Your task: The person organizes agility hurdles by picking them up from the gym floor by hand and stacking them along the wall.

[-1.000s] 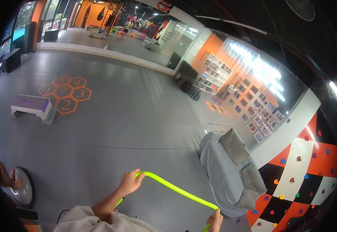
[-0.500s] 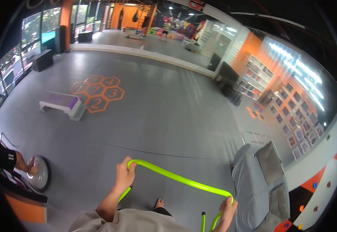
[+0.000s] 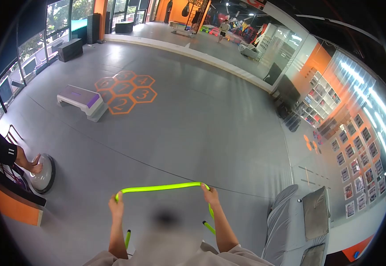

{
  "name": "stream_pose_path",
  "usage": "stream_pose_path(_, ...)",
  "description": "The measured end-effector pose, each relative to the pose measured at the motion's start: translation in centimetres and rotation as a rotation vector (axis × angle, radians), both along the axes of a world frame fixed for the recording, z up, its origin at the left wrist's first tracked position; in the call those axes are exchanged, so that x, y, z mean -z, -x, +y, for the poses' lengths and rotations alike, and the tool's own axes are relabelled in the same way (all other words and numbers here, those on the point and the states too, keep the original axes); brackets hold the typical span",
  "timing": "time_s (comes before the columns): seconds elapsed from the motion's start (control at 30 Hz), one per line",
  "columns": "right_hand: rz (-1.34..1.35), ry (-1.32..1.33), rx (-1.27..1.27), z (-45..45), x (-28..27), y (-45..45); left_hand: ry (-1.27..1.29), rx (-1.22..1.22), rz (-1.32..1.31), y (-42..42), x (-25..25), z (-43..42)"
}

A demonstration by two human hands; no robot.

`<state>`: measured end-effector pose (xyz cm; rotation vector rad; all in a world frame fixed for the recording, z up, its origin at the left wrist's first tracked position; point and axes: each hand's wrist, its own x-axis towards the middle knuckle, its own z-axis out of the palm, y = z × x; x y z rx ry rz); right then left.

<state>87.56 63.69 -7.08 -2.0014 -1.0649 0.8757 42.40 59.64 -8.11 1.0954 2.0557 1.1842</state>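
Observation:
A lime-green tube (image 3: pixel 162 188) with dark end caps stretches across in front of me, its middle almost level and both ends bent down toward me. My left hand (image 3: pixel 116 205) is closed round its left bend. At the right bend my right hand (image 3: pixel 210 196) grips it the same way. The tube's loose ends show beside my forearms, one near the left forearm and one to the left of the right forearm. Below the tube, a blurred light shape with a dark spot hides part of my body.
At left, another person's bare foot (image 3: pixel 36 167) rests on a balance dome (image 3: pixel 46 179). A step platform (image 3: pixel 80 98) stands by orange numbered hexagons (image 3: pixel 121 88) on the floor. A grey sofa (image 3: pixel 286 221) is to my right. A long mirror (image 3: pixel 193 44) lines the far wall.
The tube has swung from slanting down rightward to nearly level. My right hand has moved left and up, my left hand left and slightly down. The camera view has turned somewhat.

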Motion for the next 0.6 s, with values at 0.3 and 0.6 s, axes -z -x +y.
stream_pose_path(0.3,0.537,-0.160,-0.227,13.5,-16.2,-0.8,-0.221,0.012,-0.194,-1.2,-16.3,14.5)
stream_pose_path(0.6,0.237,-0.148,0.171,20.3,0.5,-15.4,-0.034,0.426,-0.212,-16.0,3.3,41.5)
